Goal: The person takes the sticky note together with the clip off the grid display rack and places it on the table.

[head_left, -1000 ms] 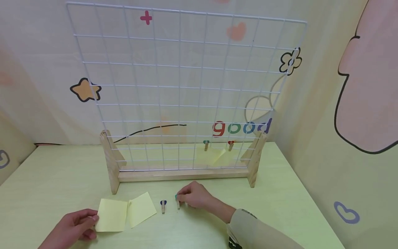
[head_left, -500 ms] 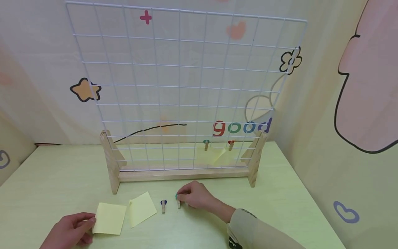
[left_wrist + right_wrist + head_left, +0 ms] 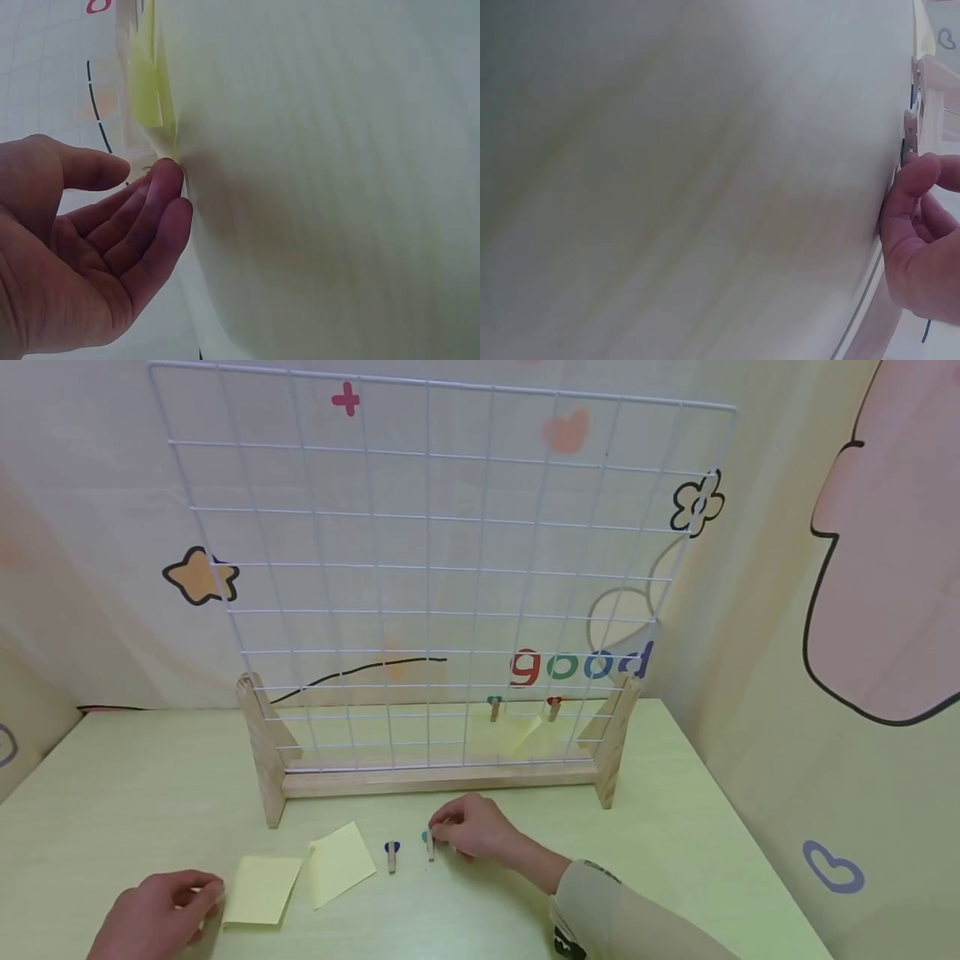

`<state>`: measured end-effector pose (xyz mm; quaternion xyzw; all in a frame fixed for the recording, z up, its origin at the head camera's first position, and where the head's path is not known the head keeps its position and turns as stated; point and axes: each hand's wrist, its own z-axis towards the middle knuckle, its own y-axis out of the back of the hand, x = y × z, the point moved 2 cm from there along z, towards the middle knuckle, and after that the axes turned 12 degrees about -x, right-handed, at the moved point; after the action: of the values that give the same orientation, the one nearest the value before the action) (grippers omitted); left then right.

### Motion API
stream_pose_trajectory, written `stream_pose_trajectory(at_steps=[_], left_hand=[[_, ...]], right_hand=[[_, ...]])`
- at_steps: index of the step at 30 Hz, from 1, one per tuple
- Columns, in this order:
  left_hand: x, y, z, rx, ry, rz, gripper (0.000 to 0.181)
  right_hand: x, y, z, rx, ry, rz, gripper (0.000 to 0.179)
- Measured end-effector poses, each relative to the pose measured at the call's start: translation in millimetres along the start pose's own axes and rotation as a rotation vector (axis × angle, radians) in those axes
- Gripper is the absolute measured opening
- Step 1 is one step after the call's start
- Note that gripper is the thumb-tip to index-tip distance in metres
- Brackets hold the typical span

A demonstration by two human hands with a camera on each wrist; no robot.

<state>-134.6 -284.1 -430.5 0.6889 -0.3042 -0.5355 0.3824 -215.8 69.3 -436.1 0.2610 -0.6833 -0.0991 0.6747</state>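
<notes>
Just left of the front sticky note (image 3: 261, 890), my left hand (image 3: 159, 910) rests low over the table with its fingers loosely bent. Its thumb and fingertips stand apart with nothing between them in the left wrist view, close to the yellow paper (image 3: 154, 82). My right hand (image 3: 474, 828) is at a small wooden clothespin (image 3: 431, 847) with a teal heart, fingertips right at its upper end. The heart shows beside the fingers. In the right wrist view the clothespin (image 3: 910, 131) lies just beyond the fingertips. A second clothespin (image 3: 392, 857) with a dark blue heart lies left of it.
Another yellow sticky note (image 3: 342, 865) lies between the front note and the clothespins. Behind stands a white wire grid (image 3: 429, 610) on a wooden stand (image 3: 442, 781). Two clothespins, one with a green heart (image 3: 494, 707) and one with a red heart (image 3: 554, 707), hold yellow notes on the grid.
My left hand has let go of the front sticky note and drawn left; the note has shifted slightly down and left. My right fingers have eased off the teal-heart clothespin, uncovering more of it.
</notes>
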Motion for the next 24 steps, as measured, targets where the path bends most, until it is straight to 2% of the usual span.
stream_pose_trajectory(at_steps=[3, 8, 16, 24], left_hand=[[-4.4, 4.2, -1.7, -0.052, -0.049, 0.019, 0.033], [-18.5, 9.4, -3.5, -0.109, -0.134, -0.019, 0.030], [-63.2, 6.3, 3.2, -0.208, -0.297, -0.129, 0.026], [-105.9, -6.8, 14.1, -0.229, -0.418, -0.228, 0.017]], right_hand=[[0, 3, -0.4, 0.006, -0.022, 0.021, 0.012], [3, 9, -1.6, 0.011, -0.024, 0.028, 0.014], [18, 30, -0.4, -0.015, 0.032, 0.032, 0.019], [33, 57, -2.8, -0.078, 0.093, 0.022, 0.016]])
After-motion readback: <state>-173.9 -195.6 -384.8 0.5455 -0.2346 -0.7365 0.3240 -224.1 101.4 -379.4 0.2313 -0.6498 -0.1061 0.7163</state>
